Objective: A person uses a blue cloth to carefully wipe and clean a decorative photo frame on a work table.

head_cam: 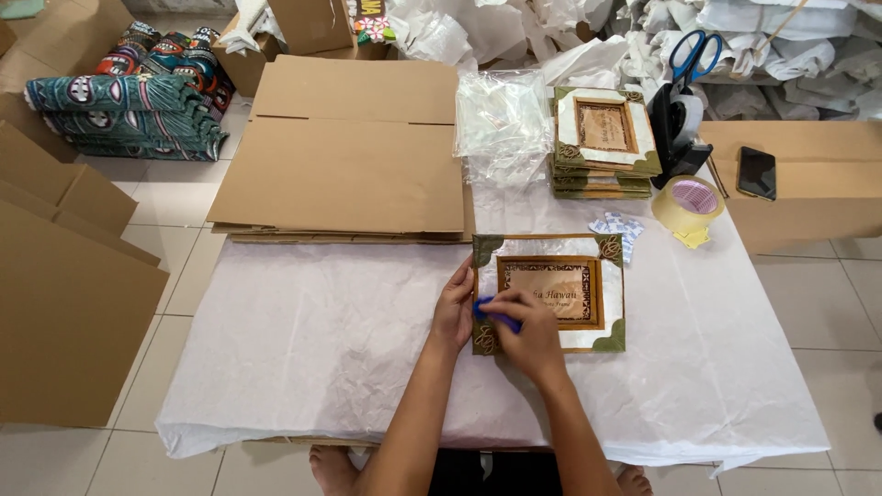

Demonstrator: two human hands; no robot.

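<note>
The left hand (454, 308) is steadying the green-cornered rectangular wooden picture frame (549, 292), lying on the white-papered counter (303, 349). The right hand (528, 338) is gripping a small blue marker (496, 313) at its left edge; pressing the frame flat should be preventing slips.

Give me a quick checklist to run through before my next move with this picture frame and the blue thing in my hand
1. Picture frame flat on the white paper: ok.
2. Left hand steadying the frame's left edge: ok.
3. Right hand gripping the blue object: ok, though what the object is, cannot tell.
4. Blue object touching the frame's surface: cannot tell, the hand hides the tip.
5. Tape roll and stack of frames lying apart from the frame: ok.
6. Scissors away from both hands: ok.
</note>
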